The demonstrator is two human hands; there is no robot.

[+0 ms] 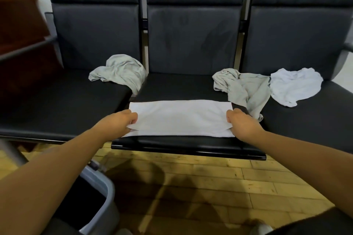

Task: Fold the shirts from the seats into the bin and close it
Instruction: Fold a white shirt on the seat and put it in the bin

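Observation:
A white shirt [180,118], folded into a long flat band, lies across the front of the middle black seat [181,86]. My left hand [122,120] pinches its left end and my right hand [241,123] pinches its right end. A crumpled grey shirt [120,71] sits at the back between the left and middle seats. Another grey shirt [246,89] drapes over the gap to the right seat, with a crumpled white shirt [294,86] beside it. The grey bin [107,194] stands open on the floor at lower left, partly hidden by my left arm.
Three joined black seats with high backs fill the view, with metal armrests [28,48] at both ends. A dark red-brown piece of furniture [21,17] stands at far left. Yellowish wood floor [219,181] lies below the seats.

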